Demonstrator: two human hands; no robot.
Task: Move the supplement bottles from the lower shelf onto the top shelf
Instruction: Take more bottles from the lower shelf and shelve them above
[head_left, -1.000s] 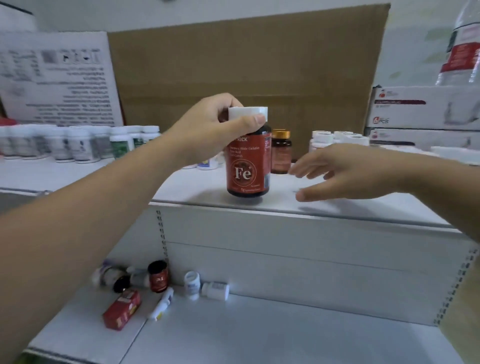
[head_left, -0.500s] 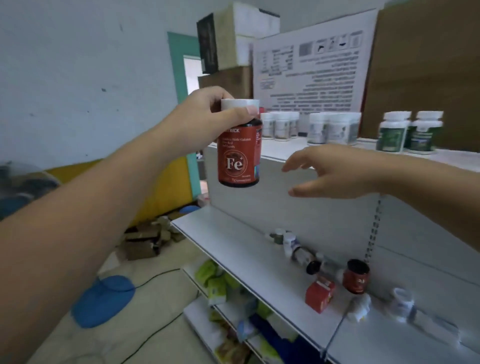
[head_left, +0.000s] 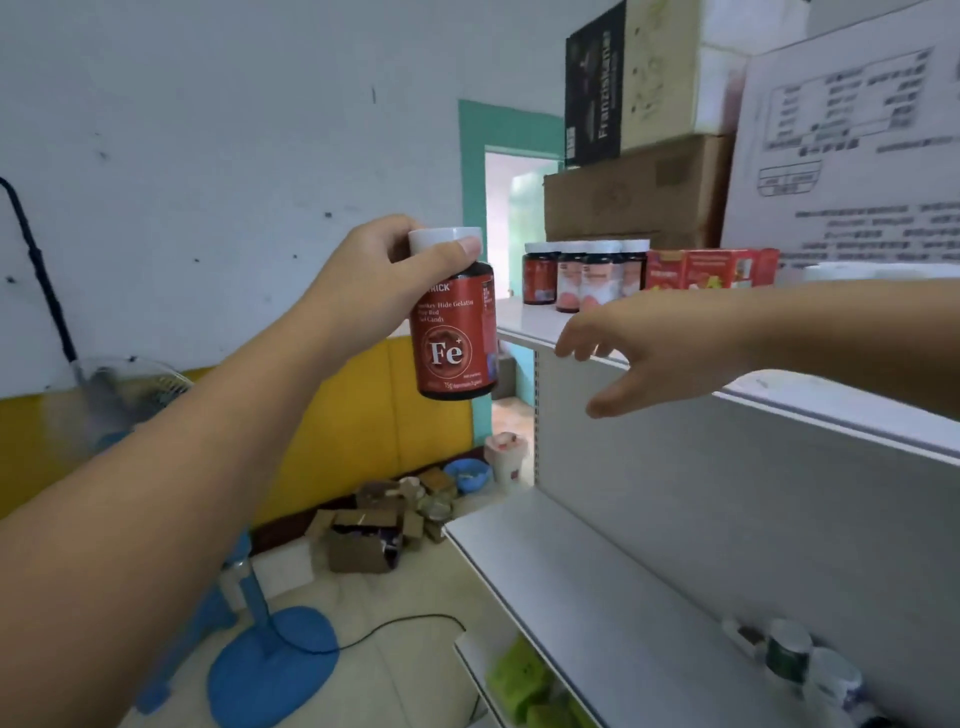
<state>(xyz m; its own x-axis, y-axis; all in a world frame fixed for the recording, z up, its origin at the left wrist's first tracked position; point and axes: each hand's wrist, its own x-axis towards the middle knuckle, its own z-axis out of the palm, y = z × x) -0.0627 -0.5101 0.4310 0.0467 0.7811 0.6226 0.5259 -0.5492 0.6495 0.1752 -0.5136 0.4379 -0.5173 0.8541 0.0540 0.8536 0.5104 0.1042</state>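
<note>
My left hand (head_left: 382, 275) grips the white cap of a dark supplement bottle (head_left: 453, 343) with a red "Fe" label. The bottle hangs upright in the air, left of the top shelf's (head_left: 524, 332) end. My right hand (head_left: 639, 348) hovers in front of the top shelf's edge with relaxed, spread fingers and holds nothing. A group of red-labelled bottles (head_left: 587, 278) with white caps stands on the top shelf's left end. Small bottles (head_left: 789, 657) lie on the lower shelf (head_left: 587, 571) at the bottom right.
Red boxes (head_left: 711, 267) sit behind the bottles on the top shelf, with stacked cartons (head_left: 634, 192) above. A blue fan base (head_left: 270, 670), a cable and cardboard scraps (head_left: 374, 535) lie on the floor to the left. A doorway (head_left: 514, 218) opens behind.
The view has swung further left along the shelf. The Fe bottle stays in my left hand and is now off the shelf's left end. My right hand stays open near the top shelf edge.
</note>
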